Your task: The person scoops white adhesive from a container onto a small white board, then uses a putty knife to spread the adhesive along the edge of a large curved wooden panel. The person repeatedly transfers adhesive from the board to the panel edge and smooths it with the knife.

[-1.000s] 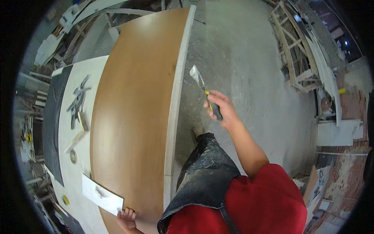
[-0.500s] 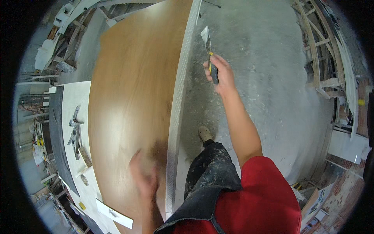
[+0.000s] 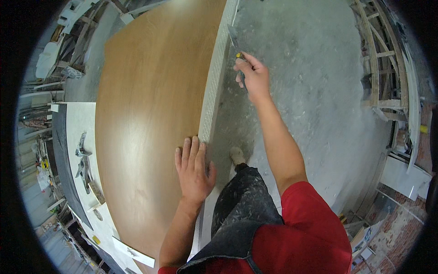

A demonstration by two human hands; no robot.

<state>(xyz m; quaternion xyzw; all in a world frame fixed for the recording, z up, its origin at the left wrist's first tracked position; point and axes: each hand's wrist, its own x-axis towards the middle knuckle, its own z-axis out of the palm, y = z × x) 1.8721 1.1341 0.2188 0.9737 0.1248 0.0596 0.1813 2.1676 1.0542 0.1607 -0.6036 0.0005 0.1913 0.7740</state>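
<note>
My right hand (image 3: pixel 253 75) is wrapped round the handle of a putty knife (image 3: pixel 233 36), whose blade points away from me and lies by the panel's pale edge; I cannot tell whether it touches. A yellow part of the handle shows at my fingers. My left hand (image 3: pixel 195 166) rests flat with fingers stretched on a large brown wood-look panel (image 3: pixel 146 114), close to its right side. The thumb reaches over the pale textured edge strip (image 3: pixel 212 91) running along the panel's length.
Left of the panel, a white surface (image 3: pixel 84 118) carries metal clamps (image 3: pixel 83 160), a roll of tape (image 3: pixel 97 214) and a white strip (image 3: pixel 133 252). Grey floor (image 3: pixel 310 114) spreads to the right, with a wooden frame (image 3: pixel 376 59) beyond. My shoe (image 3: pixel 237 155) stands beside the panel.
My left hand has moved up and right and settled on the panel near its edge. My right hand has swung the putty knife slightly left, bringing the blade to the edge strip.
</note>
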